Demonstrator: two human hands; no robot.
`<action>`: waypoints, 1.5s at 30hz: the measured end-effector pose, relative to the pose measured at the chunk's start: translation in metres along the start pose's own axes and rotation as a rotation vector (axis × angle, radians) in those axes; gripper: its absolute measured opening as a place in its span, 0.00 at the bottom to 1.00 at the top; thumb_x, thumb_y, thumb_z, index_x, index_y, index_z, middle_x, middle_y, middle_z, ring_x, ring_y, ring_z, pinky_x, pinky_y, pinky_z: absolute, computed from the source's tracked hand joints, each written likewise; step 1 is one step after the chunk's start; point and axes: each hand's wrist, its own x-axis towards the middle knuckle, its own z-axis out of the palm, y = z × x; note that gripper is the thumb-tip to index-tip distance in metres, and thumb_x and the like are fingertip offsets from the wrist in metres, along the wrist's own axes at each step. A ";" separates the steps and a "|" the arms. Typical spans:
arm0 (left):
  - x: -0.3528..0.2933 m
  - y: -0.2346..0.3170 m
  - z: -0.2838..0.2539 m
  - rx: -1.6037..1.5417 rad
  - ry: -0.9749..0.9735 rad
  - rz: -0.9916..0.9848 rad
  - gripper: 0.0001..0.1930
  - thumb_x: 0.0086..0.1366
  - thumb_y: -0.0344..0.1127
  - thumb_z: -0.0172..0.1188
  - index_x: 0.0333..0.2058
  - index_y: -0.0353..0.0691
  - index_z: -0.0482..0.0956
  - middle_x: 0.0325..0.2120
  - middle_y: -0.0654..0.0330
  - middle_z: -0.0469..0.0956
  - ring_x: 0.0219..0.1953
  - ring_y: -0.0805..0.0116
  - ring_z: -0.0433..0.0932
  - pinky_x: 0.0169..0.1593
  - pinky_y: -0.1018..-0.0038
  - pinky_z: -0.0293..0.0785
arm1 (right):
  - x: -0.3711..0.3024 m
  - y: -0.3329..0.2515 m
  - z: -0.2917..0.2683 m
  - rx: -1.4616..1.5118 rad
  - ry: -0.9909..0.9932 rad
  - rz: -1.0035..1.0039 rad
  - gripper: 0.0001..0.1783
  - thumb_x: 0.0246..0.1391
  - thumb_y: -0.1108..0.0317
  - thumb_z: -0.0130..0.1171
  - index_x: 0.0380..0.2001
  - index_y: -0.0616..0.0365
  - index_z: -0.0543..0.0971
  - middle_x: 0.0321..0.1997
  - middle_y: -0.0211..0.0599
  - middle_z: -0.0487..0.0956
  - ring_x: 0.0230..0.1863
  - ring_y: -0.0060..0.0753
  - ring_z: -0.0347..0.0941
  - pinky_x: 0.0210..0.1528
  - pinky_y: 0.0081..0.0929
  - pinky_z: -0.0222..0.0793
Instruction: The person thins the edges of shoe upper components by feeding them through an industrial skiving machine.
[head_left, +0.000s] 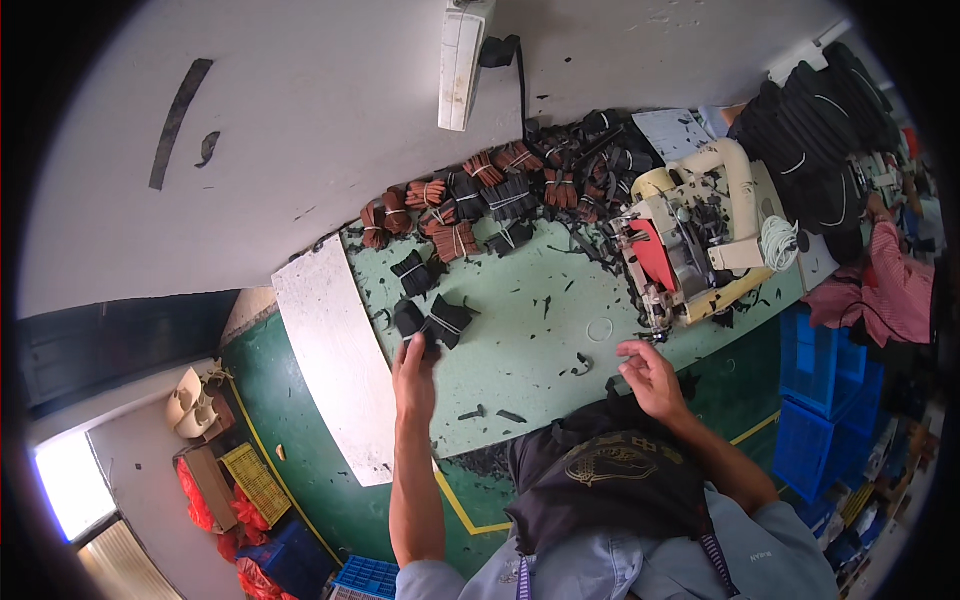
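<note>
My left hand reaches over the left part of the green tabletop. Its fingers are closed on a small bundle of black strips, and their tips are partly hidden by it. Right beside that lies another black bundle, tied with a pale band, and a third black bundle lies a little farther back. My right hand hovers by the table's front edge, near the sewing-type machine. Its fingers are apart and slightly bent, with nothing in them. A pale rubber band lies flat just beyond it.
Brown bundles and black ones are heaped along the wall. Black scraps litter the green tabletop; a white board forms its left end. Blue crates stand at right, beside a person in a pink sleeve. A black bag covers my front.
</note>
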 end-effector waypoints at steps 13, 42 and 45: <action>-0.103 -0.008 0.099 -0.767 -0.730 -0.325 0.43 0.58 0.57 0.60 0.63 0.35 0.56 0.60 0.47 0.63 0.61 0.51 0.64 0.62 0.61 0.61 | 0.020 -0.133 0.045 -0.088 -0.155 -0.476 0.21 0.49 0.70 0.64 0.47 0.58 0.72 0.48 0.41 0.72 0.48 0.41 0.69 0.43 0.30 0.70; -0.125 -0.011 0.127 0.077 -0.388 -0.154 0.24 0.72 0.40 0.47 0.60 0.33 0.59 0.54 0.56 0.68 0.56 0.68 0.66 0.61 0.70 0.59 | -0.015 -0.108 0.020 0.559 -0.233 0.059 0.24 0.51 0.79 0.61 0.51 0.61 0.65 0.47 0.33 0.69 0.43 0.19 0.70 0.47 0.21 0.70; -0.136 -0.002 0.140 0.177 -0.432 -0.001 0.35 0.66 0.43 0.57 0.63 0.33 0.52 0.57 0.52 0.64 0.59 0.65 0.64 0.63 0.69 0.57 | -0.016 -0.107 0.022 0.412 -0.156 -0.085 0.22 0.51 0.76 0.62 0.49 0.60 0.67 0.48 0.33 0.69 0.42 0.21 0.72 0.44 0.21 0.71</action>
